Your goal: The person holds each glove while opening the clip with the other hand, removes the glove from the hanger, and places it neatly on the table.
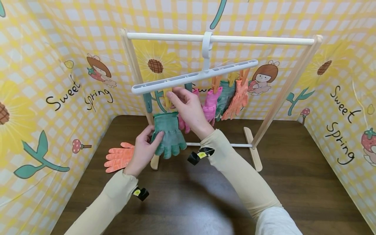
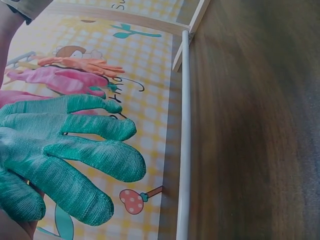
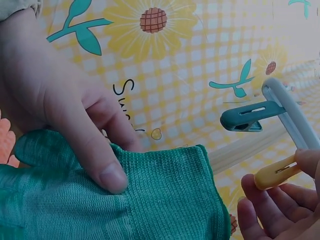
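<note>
left hand (image 1: 142,148) pinches green knit glove (image 1: 166,132) below clip hanger (image 1: 191,78) | right hand (image 1: 191,109) pinches yellow clip (image 3: 272,173) under hanger | backdrop (image 1: 176,19) behind hanger: "Sweet Spring", middle copy part-hidden

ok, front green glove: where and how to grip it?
Probably by its side edge just below the cuff, from the person's left, thumb in front, fingers behind, roughly as the left hand has it. The front green glove is flat knit, cuff up and fingers down, so that leaves the cuff's top edge exposed below the yellow clip.
</note>
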`<state>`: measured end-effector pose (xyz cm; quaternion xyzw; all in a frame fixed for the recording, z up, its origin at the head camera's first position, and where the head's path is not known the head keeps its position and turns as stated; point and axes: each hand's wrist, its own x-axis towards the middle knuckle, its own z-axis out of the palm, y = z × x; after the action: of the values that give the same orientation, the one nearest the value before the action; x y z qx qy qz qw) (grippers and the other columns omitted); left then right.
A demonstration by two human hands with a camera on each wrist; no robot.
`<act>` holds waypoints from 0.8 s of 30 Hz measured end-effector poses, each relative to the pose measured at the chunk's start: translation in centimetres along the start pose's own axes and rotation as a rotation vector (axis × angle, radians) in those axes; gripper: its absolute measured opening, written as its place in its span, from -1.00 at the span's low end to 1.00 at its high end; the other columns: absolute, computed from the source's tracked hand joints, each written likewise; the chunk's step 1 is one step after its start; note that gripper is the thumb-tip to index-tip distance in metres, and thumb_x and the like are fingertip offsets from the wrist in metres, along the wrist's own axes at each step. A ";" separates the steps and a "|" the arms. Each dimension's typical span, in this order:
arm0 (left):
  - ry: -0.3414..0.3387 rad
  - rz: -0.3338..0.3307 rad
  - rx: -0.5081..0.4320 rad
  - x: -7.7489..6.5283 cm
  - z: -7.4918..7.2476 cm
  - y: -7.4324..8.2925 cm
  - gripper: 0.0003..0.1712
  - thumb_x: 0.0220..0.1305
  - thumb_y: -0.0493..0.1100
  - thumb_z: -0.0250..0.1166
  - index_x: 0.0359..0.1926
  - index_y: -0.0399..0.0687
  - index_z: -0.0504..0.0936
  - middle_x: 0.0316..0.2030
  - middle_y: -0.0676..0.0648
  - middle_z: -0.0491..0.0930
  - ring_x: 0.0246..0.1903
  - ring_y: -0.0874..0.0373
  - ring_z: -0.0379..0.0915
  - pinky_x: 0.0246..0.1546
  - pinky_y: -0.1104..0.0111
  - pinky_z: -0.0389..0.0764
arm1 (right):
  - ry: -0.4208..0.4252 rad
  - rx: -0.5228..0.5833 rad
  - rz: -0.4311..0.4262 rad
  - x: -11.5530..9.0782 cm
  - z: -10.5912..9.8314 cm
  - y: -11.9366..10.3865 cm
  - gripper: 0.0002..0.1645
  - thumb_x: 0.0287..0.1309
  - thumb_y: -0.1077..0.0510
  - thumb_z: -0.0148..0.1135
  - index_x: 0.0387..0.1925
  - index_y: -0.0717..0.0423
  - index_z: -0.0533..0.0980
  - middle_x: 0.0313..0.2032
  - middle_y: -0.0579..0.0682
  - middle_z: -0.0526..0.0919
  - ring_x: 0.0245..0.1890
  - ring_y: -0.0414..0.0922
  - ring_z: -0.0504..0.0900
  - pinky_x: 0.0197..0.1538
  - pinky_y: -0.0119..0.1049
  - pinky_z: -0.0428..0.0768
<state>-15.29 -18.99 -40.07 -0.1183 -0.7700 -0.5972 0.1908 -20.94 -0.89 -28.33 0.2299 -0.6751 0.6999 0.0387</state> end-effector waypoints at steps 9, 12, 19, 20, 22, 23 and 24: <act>-0.016 0.026 0.028 -0.2 -0.3 -0.4 -0.90 0.47 -0.22 0.32 -0.10 -0.17 0.65 -0.46 0.00 0.52 -0.51 0.22 0.39 -0.51 0.47 0.42 | -0.024 0.015 0.015 -0.6 -0.2 0.0 -0.57 0.52 0.14 0.19 0.26 0.30 0.54 0.03 0.20 0.71 -0.12 -0.03 0.72 0.08 -0.17 0.68; -0.012 0.028 0.030 -0.4 -0.4 -0.4 -0.91 0.47 -0.23 0.32 -0.12 -0.18 0.64 -0.48 -0.01 0.50 -0.52 0.21 0.38 -0.51 0.46 0.40 | -0.049 0.033 0.004 -0.8 -0.4 0.0 -0.57 0.53 0.17 0.17 0.27 0.32 0.52 0.00 0.23 0.71 -0.10 -0.01 0.73 0.08 -0.20 0.69; -0.011 -0.012 0.036 -0.8 -0.4 -0.5 -0.93 0.47 -0.26 0.31 -0.12 -0.19 0.63 -0.47 0.01 0.50 -0.49 0.25 0.40 -0.48 0.49 0.42 | -0.095 0.017 -0.035 -1.8 -1.0 0.4 -0.63 0.55 0.17 0.14 0.21 0.31 0.54 0.03 0.20 0.71 0.00 0.00 0.72 0.18 -0.05 0.64; -0.014 -0.016 0.039 -0.8 -0.4 -0.6 -0.93 0.47 -0.28 0.31 -0.10 -0.20 0.63 -0.47 0.00 0.51 -0.49 0.26 0.40 -0.47 0.49 0.42 | -0.098 0.011 -0.038 -2.1 -1.1 0.5 -0.64 0.55 0.17 0.14 0.21 0.31 0.55 0.04 0.21 0.71 0.01 0.01 0.72 0.19 -0.02 0.64; -0.020 -0.020 0.047 -0.9 -0.5 -0.6 -0.91 0.46 -0.32 0.29 -0.08 -0.25 0.63 -0.44 -0.05 0.54 -0.47 0.28 0.40 -0.44 0.50 0.43 | -0.102 -0.001 -0.037 -2.6 -1.6 0.8 -0.64 0.54 0.17 0.15 0.20 0.31 0.55 0.06 0.22 0.71 0.04 0.03 0.71 0.21 -0.02 0.62; -0.025 -0.021 0.055 -0.9 -0.5 -0.6 -0.91 0.46 -0.34 0.28 -0.07 -0.27 0.62 -0.43 -0.09 0.55 -0.46 0.28 0.40 -0.43 0.50 0.43 | -0.102 -0.014 -0.034 -2.9 -1.8 0.9 -0.64 0.54 0.16 0.15 0.20 0.30 0.56 0.06 0.21 0.71 0.05 0.04 0.71 0.22 -0.06 0.62; -0.030 -0.022 0.070 -1.0 -0.6 -0.6 -0.90 0.46 -0.35 0.28 -0.07 -0.29 0.62 -0.43 -0.13 0.56 -0.46 0.27 0.40 -0.43 0.50 0.43 | -0.102 -0.031 -0.034 -3.1 -2.1 1.0 -0.64 0.54 0.15 0.15 0.19 0.29 0.56 0.04 0.20 0.71 0.05 0.03 0.71 0.22 -0.11 0.61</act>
<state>-14.52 -19.64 -40.89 -0.1120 -0.7943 -0.5703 0.1769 -19.08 1.84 -30.43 0.2759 -0.6829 0.6761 0.0196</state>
